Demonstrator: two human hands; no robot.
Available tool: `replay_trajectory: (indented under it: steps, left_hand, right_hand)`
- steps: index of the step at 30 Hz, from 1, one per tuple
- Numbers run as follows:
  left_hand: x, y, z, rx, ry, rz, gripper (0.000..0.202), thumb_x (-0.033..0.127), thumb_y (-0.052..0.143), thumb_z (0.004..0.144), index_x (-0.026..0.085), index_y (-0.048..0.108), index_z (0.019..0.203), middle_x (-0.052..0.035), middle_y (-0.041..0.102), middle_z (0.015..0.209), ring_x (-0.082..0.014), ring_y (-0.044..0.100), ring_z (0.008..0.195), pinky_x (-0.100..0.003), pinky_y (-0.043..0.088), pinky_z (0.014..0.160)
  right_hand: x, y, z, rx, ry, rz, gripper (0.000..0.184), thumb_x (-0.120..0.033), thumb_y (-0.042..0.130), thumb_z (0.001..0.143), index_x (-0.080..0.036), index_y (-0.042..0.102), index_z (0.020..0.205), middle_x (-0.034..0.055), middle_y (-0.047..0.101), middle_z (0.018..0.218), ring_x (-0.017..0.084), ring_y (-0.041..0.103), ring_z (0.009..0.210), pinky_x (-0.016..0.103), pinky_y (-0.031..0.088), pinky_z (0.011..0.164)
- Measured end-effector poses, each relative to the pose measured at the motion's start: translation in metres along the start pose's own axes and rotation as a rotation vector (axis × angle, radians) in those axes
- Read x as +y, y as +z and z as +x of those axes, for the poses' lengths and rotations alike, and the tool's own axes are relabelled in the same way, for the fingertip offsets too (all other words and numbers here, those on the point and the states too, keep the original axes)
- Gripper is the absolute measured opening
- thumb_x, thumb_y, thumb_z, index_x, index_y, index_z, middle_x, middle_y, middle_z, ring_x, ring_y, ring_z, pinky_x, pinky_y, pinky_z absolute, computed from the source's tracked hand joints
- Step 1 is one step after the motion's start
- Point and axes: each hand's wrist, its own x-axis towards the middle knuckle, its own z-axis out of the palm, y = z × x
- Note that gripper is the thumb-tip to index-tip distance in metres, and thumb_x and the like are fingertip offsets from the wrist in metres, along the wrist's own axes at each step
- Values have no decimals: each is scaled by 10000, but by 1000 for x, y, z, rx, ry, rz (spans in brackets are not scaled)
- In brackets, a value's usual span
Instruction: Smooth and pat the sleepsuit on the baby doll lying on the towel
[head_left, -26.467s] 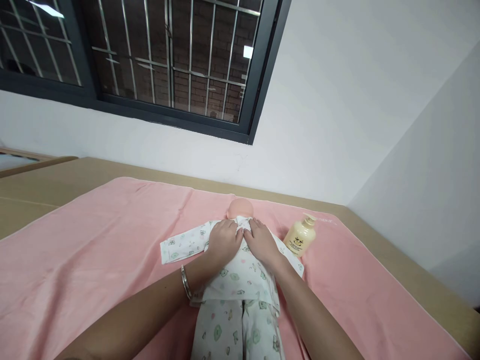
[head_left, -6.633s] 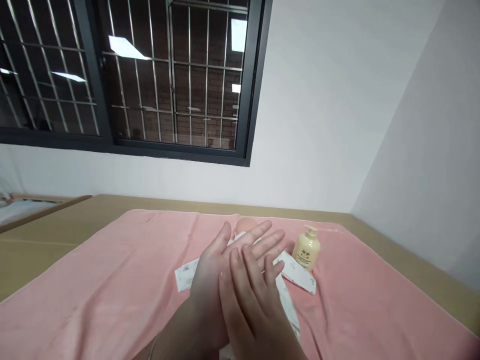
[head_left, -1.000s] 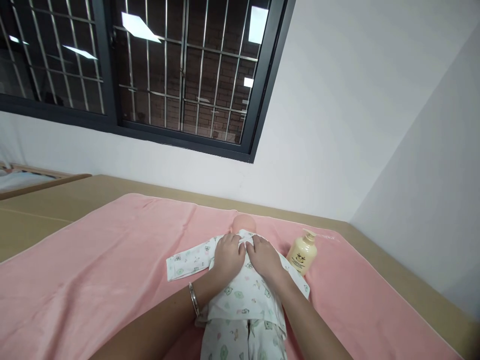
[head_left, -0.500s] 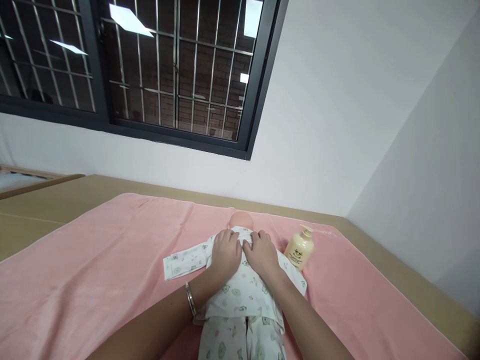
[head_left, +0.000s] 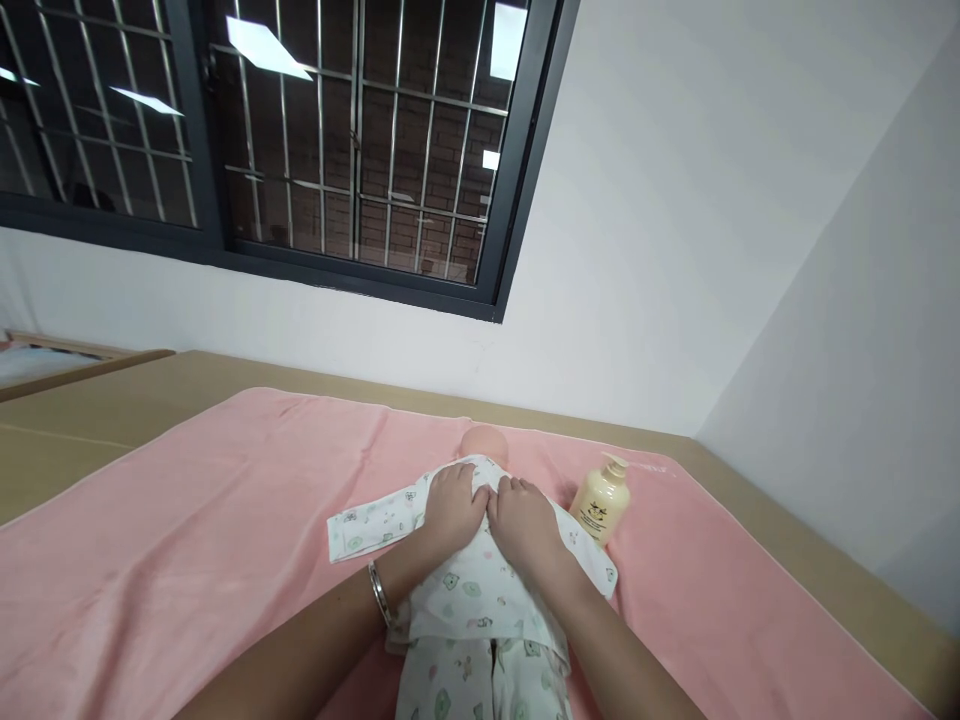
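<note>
Both hands lie palm down on the doll's shirt (head_left: 480, 590), fingers bent over the cloth just below the collar. Whether either hand pinches the fabric cannot be told.

1. Far left: the shirt's empty sleeve (head_left: 360, 522) lies flat on the pink towel (head_left: 187, 560), pointing toward the towel's left edge.
2. Left hand (head_left: 450, 505): it covers the left of the chest, fingertips at the collar. A metal bracelet (head_left: 377, 593) sits on the wrist.
3. Centre: the doll (head_left: 484, 447) lies on its back near the towel's far edge, head away from the person. Only the top of the head shows above the shirt. The printed trousers (head_left: 465, 690) run off the near edge of the view.
4. Right hand (head_left: 525, 520): it touches the left hand and covers the right of the chest.
5. Right: a cream pump bottle (head_left: 600, 498) stands upright just beside the doll's shoulder, toward the towel's far right corner.

Change noted: several seconds ago both hands were lifted clear of the doll and pressed together. They are now back on the chest, and over the last second they have moved very little; the right hand sits slightly lower than half a second ago. The bottle and sleeve have not shifted.

Judgement: contact with the shirt is restored, and the handling is concentrated at the collar.
</note>
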Motion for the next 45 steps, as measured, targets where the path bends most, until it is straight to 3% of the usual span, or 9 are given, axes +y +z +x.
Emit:
replay_trajectory:
  steps: [3, 5, 10, 18, 26, 30, 35, 39, 45]
  left_hand:
    - [0, -1, 0, 6, 38, -1, 285, 269, 437, 906, 160, 618, 1096, -100, 680, 1051, -261, 594, 1054, -401, 424, 941]
    - [1, -1, -3, 44, 55, 9, 227, 263, 438, 912, 177, 633, 992, -88, 683, 987, -253, 604, 998, -397, 437, 902]
    - [3, 0, -10, 139, 97, 33, 212, 211, 427, 914, 193, 625, 838, -82, 667, 905, -241, 604, 938, -389, 447, 862]
    - [0, -1, -4, 60, 70, -20, 275, 306, 451, 926, 180, 616, 1108, -85, 677, 1070, -254, 591, 1062, -415, 427, 961]
    - [-1, 3, -10, 144, 97, -58, 207, 229, 432, 911, 199, 636, 898, -74, 685, 962, -230, 614, 969, -377, 459, 898]
    - [1, 0, -6, 78, 74, -13, 239, 288, 446, 923, 183, 616, 1053, -83, 679, 1039, -251, 601, 1029, -403, 442, 928]
    - [2, -3, -2, 21, 92, 20, 264, 290, 439, 930, 180, 607, 1100, -90, 672, 1099, -255, 596, 1063, -416, 421, 956]
    - [1, -1, -4, 64, 91, -26, 226, 263, 450, 919, 178, 624, 1036, -83, 687, 1051, -247, 607, 1026, -411, 430, 945]
    - [1, 0, -7, 115, 81, -31, 191, 270, 465, 912, 190, 625, 979, -76, 690, 986, -245, 617, 983, -401, 448, 908]
  right_hand:
    - [-2, -7, -5, -33, -23, -61, 354, -199, 334, 963, -93, 672, 956, 200, 688, 921, 293, 638, 910, 375, 394, 813]
    - [5, -10, -1, -44, 4, -5, 380, -254, 329, 976, -113, 680, 940, 183, 697, 907, 284, 644, 902, 363, 393, 804]
    - [26, -9, 13, -77, 57, 216, 450, -420, 289, 1008, -155, 636, 1120, 127, 691, 1094, 240, 630, 981, 312, 403, 804]
    - [-4, -3, -3, -5, -18, -55, 291, -174, 388, 951, -79, 649, 1038, 206, 668, 1032, 274, 616, 973, 362, 379, 864]
    - [28, 4, 17, -62, 12, 277, 391, -347, 311, 998, -139, 594, 1170, 137, 614, 1249, 245, 564, 1106, 328, 362, 914]
    - [20, 5, 11, -22, -9, 151, 390, -273, 296, 997, -118, 634, 1111, 166, 649, 1164, 263, 574, 1078, 350, 343, 944]
    - [12, 5, 5, -19, -59, 38, 372, -194, 318, 968, -126, 684, 956, 177, 689, 981, 276, 613, 960, 359, 363, 867]
    - [20, 7, 14, -13, 49, 176, 379, -301, 331, 979, -104, 650, 1031, 170, 682, 1062, 265, 604, 1005, 334, 363, 873]
    - [26, 14, 20, -35, 16, 274, 367, -301, 326, 977, -105, 598, 1125, 156, 648, 1177, 240, 583, 1043, 306, 356, 865]
